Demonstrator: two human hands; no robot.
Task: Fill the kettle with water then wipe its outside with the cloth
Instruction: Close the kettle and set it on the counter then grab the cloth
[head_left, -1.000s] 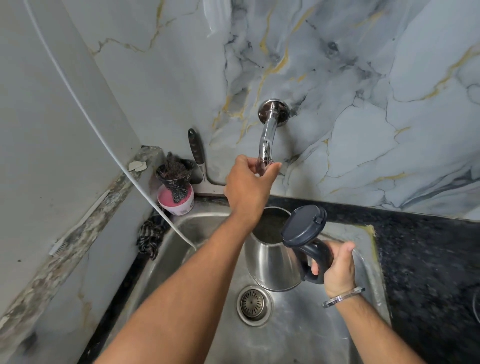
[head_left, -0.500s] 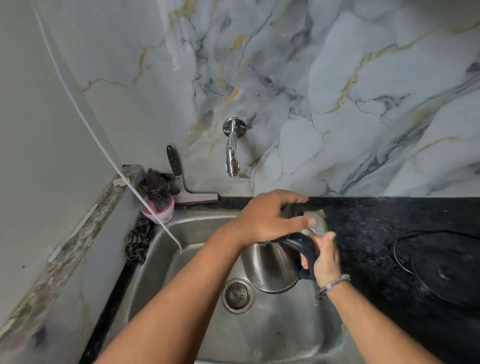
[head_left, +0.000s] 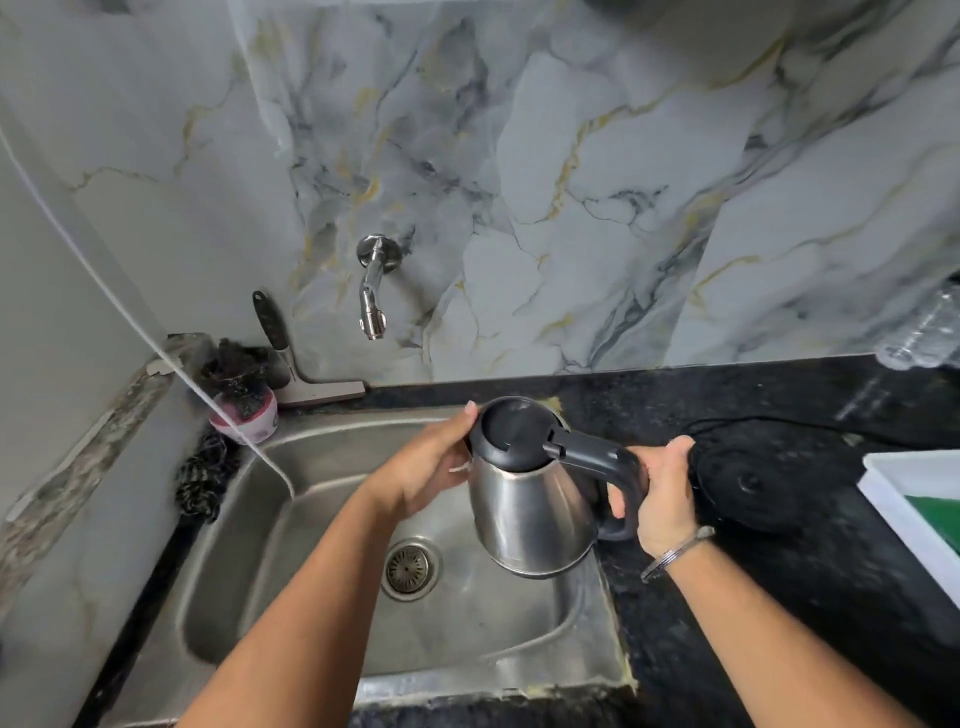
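The steel kettle (head_left: 530, 512) with a black lid hangs above the right side of the sink (head_left: 322, 613), lid closed. My right hand (head_left: 662, 493) grips its black handle. My left hand (head_left: 426, 467) rests against the kettle's left side near the lid, fingers touching the rim. The wall tap (head_left: 371, 291) is up behind, with no water seen running. A green cloth (head_left: 935, 519) lies in a white tray (head_left: 893, 499) at the right edge.
The kettle's black base (head_left: 753, 483) and its cord sit on the dark counter (head_left: 779, 623) just right of my right hand. A pink cup with scrubbers (head_left: 244, 410), a squeegee (head_left: 306, 379) and a thin white hose (head_left: 130, 312) crowd the sink's back left.
My left hand left the tap, pressed the lid shut and moved to the kettle's side. The kettle rose out of the sink and shifted right toward the counter.
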